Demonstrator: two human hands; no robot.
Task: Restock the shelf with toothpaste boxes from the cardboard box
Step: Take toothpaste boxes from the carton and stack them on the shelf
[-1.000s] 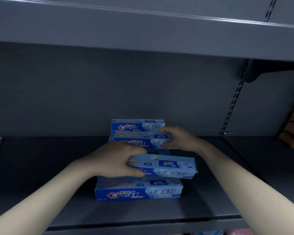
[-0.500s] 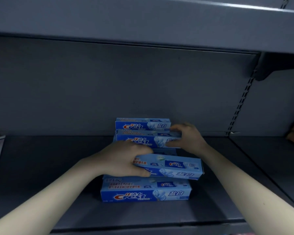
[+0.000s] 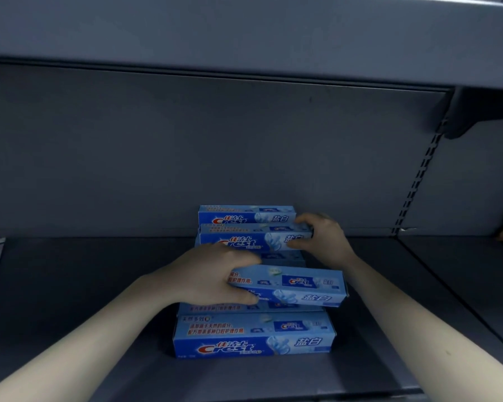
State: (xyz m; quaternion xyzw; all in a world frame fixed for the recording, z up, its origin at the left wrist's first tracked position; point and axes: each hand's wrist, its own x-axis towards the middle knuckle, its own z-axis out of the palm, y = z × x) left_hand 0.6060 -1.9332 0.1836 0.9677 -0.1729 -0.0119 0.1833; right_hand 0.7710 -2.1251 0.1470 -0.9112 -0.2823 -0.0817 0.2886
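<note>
Toothpaste boxes, blue Crest cartons, sit in a short run on the grey shelf (image 3: pixel 70 300), lined up from the back panel toward the front edge. The person has both hands in among them. The left hand (image 3: pixel 212 275) has its grip clamped on the left end of a toothpaste box (image 3: pixel 291 287), thumb underneath and fingers over the top; that box hangs skewed just above the front carton (image 3: pixel 253 335), its right end free and unsupported. The right hand (image 3: pixel 320 237) pinches the right end of a rear carton (image 3: pixel 253 237), which lies just in front of the rearmost carton (image 3: pixel 246 216) by the back panel.

From where I stand, the step looks like seating the held box on the stack while the other hand squares up the row behind. To do it well, I would level the box first, turn it until its long edge runs parallel with the front carton, then lower it flat and only let go once it rests along its whole length. A one-ended hold lets the far end droop, so it could catch an edge and nudge the cartons below out of line. The right hand's steadying pinch should help keep the back of the row from sliding.

The cardboard box is not in sight.
</note>
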